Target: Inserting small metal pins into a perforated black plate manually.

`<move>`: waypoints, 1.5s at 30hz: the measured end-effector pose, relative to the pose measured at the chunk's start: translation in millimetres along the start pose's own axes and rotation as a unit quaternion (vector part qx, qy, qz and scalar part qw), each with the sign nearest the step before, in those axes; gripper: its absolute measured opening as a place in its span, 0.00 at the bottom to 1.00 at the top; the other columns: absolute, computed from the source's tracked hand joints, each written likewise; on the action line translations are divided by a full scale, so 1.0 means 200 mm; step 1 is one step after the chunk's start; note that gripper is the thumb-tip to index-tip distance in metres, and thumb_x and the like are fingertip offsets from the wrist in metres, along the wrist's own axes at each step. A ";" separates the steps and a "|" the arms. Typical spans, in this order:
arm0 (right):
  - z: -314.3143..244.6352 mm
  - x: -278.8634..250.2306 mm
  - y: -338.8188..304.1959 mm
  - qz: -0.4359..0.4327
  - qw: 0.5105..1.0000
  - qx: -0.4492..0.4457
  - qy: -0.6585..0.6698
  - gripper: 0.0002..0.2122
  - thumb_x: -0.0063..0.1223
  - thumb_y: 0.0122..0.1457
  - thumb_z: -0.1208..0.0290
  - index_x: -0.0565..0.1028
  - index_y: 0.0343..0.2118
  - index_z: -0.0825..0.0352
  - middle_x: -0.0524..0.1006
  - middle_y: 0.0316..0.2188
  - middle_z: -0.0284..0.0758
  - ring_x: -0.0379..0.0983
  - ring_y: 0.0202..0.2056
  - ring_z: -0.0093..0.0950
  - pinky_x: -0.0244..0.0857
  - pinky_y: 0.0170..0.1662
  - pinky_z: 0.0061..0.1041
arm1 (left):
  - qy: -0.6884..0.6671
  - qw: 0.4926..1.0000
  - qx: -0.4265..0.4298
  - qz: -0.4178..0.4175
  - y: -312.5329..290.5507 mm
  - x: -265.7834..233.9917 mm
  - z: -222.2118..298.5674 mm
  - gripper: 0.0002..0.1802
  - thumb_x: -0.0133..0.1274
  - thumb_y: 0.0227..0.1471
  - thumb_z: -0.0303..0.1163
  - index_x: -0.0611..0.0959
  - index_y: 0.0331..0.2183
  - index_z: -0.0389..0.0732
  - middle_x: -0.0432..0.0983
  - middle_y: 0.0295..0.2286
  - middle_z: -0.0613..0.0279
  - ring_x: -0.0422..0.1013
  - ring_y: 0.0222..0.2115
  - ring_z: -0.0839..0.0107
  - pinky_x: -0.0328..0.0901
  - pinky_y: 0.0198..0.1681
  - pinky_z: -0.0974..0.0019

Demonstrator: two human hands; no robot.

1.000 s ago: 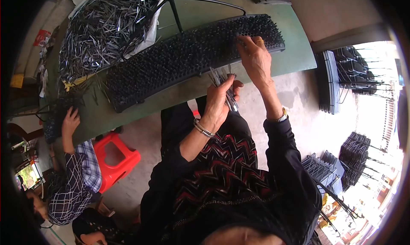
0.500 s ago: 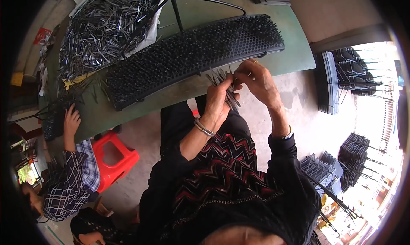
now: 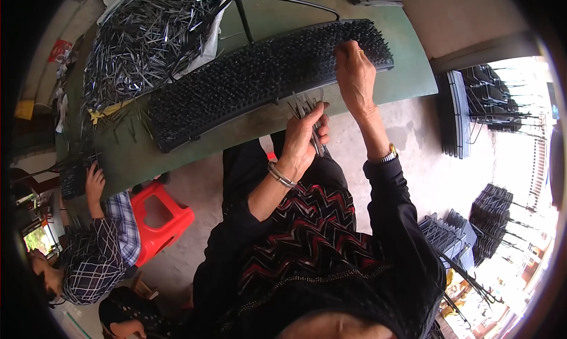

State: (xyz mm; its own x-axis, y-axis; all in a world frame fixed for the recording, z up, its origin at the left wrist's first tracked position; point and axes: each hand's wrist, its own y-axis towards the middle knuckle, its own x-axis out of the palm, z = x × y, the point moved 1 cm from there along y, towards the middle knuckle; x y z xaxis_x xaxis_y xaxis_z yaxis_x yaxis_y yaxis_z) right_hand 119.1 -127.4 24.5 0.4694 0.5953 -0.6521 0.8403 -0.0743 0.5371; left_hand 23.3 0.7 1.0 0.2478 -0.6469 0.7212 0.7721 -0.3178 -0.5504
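A long black broom head (image 3: 236, 82) lies slantwise on the green table, its face covered with holes and dark bristle tufts. My left hand (image 3: 304, 135) is closed round a bundle of flat dark bristle strips (image 3: 302, 107), just in front of the board's near edge. Over the right part of the board, my right hand (image 3: 356, 73) has its fingers pinched together at the holes. Whatever sits between those fingertips is hidden by the hand.
A big heap of loose strips (image 3: 150, 41) fills a white sack at the back left of the green table (image 3: 413, 55). A black metal frame (image 3: 243, 14) rises behind the board. A co-worker's hand (image 3: 94, 182) and a red stool (image 3: 156, 221) are at left; stacked black racks (image 3: 452, 114) stand at right.
My right hand has moved from beside the bundle up and away onto the right part of the board. My left hand keeps its grip on the strips, nearly still.
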 end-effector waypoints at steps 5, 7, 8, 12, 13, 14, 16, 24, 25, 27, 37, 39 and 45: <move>-0.02 0.05 -0.01 -0.045 0.997 -0.035 -0.050 0.02 0.52 0.56 0.71 0.72 0.31 0.61 0.72 0.25 0.35 0.71 0.27 0.39 0.65 0.28 0.34 | 0.006 1.000 -0.005 -0.005 -0.01 -0.02 0.00 0.14 0.55 0.54 0.37 0.77 0.37 0.36 0.66 0.20 0.69 0.59 0.17 0.81 0.53 0.18 0.76; -0.03 0.03 0.00 -0.048 0.997 -0.041 -0.033 0.03 0.53 0.56 0.70 0.73 0.31 0.60 0.72 0.26 0.34 0.71 0.27 0.37 0.64 0.28 0.33 | 0.005 1.000 -0.004 -0.014 -0.01 -0.01 0.00 0.15 0.54 0.55 0.37 0.77 0.38 0.35 0.65 0.21 0.69 0.58 0.18 0.81 0.52 0.18 0.76; -0.03 0.03 0.01 -0.054 0.997 -0.042 -0.032 0.03 0.53 0.55 0.70 0.74 0.31 0.60 0.72 0.27 0.34 0.71 0.27 0.37 0.64 0.28 0.32 | 0.005 1.000 -0.005 -0.015 0.00 -0.01 0.00 0.15 0.54 0.55 0.37 0.77 0.38 0.35 0.65 0.21 0.69 0.58 0.18 0.81 0.52 0.18 0.76; -0.01 0.00 0.01 -0.069 0.996 -0.049 -0.034 0.05 0.55 0.54 0.68 0.77 0.33 0.58 0.72 0.28 0.33 0.72 0.28 0.35 0.65 0.29 0.31 | -0.001 1.000 -0.006 -0.015 -0.01 -0.01 -0.01 0.14 0.53 0.56 0.36 0.77 0.39 0.34 0.65 0.21 0.69 0.58 0.18 0.81 0.52 0.18 0.76; -0.02 -0.01 0.00 -0.070 0.996 -0.049 -0.034 0.05 0.55 0.54 0.68 0.77 0.33 0.58 0.72 0.28 0.33 0.72 0.28 0.35 0.65 0.29 0.31 | -0.002 1.000 -0.008 -0.014 -0.01 -0.01 -0.01 0.14 0.53 0.56 0.35 0.77 0.39 0.34 0.64 0.21 0.69 0.58 0.18 0.81 0.52 0.18 0.76; -0.03 -0.04 -0.02 -0.069 0.997 -0.026 -0.034 0.05 0.55 0.54 0.69 0.78 0.34 0.59 0.73 0.28 0.33 0.73 0.28 0.33 0.66 0.30 0.29 | -0.003 1.000 -0.007 -0.014 -0.01 -0.01 -0.01 0.14 0.53 0.56 0.35 0.77 0.39 0.34 0.64 0.21 0.69 0.58 0.18 0.81 0.52 0.18 0.76; -0.05 -0.10 -0.06 -0.067 0.997 -0.003 -0.034 0.06 0.55 0.54 0.69 0.79 0.35 0.60 0.74 0.27 0.33 0.73 0.27 0.31 0.66 0.30 0.28 | 0.006 1.000 0.001 -0.021 -0.01 -0.01 -0.01 0.14 0.53 0.55 0.34 0.78 0.38 0.33 0.64 0.21 0.69 0.59 0.18 0.81 0.52 0.18 0.77; -0.11 -0.23 -0.14 -0.269 0.937 0.173 0.143 0.07 0.51 0.55 0.73 0.76 0.31 0.71 0.77 0.24 0.35 0.74 0.24 0.23 0.66 0.30 0.23 | 0.060 0.998 0.023 0.011 -0.03 0.03 0.00 0.14 0.56 0.53 0.37 0.79 0.36 0.36 0.75 0.25 0.59 0.61 0.18 0.80 0.55 0.18 0.77; -0.12 -0.25 -0.12 -0.238 0.936 0.205 0.158 0.06 0.51 0.55 0.73 0.75 0.31 0.70 0.77 0.24 0.35 0.73 0.23 0.22 0.66 0.29 0.22 | 0.057 0.998 0.027 0.019 -0.03 0.03 -0.01 0.14 0.56 0.53 0.38 0.79 0.35 0.36 0.77 0.25 0.56 0.62 0.18 0.80 0.56 0.18 0.77; -0.13 -0.23 -0.09 -0.171 0.956 0.207 0.116 0.05 0.51 0.55 0.74 0.74 0.33 0.69 0.78 0.24 0.34 0.71 0.21 0.21 0.65 0.27 0.22 | 0.054 0.998 0.018 0.005 -0.03 0.00 0.00 0.14 0.55 0.54 0.38 0.79 0.36 0.37 0.77 0.27 0.56 0.61 0.18 0.80 0.56 0.18 0.77; -0.01 0.01 -0.04 0.021 0.999 -0.013 0.027 0.02 0.51 0.56 0.75 0.73 0.32 0.64 0.74 0.24 0.36 0.73 0.26 0.33 0.66 0.29 0.30 | 0.022 1.000 0.021 -0.007 -0.03 0.03 0.01 0.08 0.51 0.56 0.33 0.74 0.32 0.38 0.76 0.29 0.51 0.63 0.20 0.80 0.55 0.18 0.77; -0.02 0.01 -0.06 -0.019 1.000 0.007 -0.016 0.03 0.52 0.55 0.73 0.75 0.33 0.62 0.74 0.27 0.35 0.73 0.28 0.34 0.66 0.30 0.31 | 0.021 1.000 0.023 -0.006 -0.02 0.01 0.00 0.08 0.52 0.56 0.32 0.74 0.33 0.38 0.76 0.29 0.51 0.64 0.20 0.80 0.55 0.17 0.78; -0.02 -0.05 -0.09 -0.082 0.996 0.006 0.019 0.07 0.57 0.53 0.71 0.79 0.35 0.58 0.73 0.27 0.33 0.72 0.27 0.29 0.65 0.30 0.27 | 0.023 0.999 0.032 -0.009 -0.01 0.02 -0.01 0.07 0.53 0.55 0.31 0.76 0.33 0.37 0.77 0.29 0.52 0.64 0.20 0.80 0.55 0.17 0.77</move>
State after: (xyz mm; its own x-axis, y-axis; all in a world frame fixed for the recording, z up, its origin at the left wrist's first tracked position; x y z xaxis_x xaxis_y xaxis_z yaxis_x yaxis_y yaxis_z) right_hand 98.7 -128.7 24.1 0.3157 0.6295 -0.7100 0.9077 0.0175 0.4192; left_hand 21.4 -2.4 5.3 0.2078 -0.6738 0.7090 0.8118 -0.2856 -0.5093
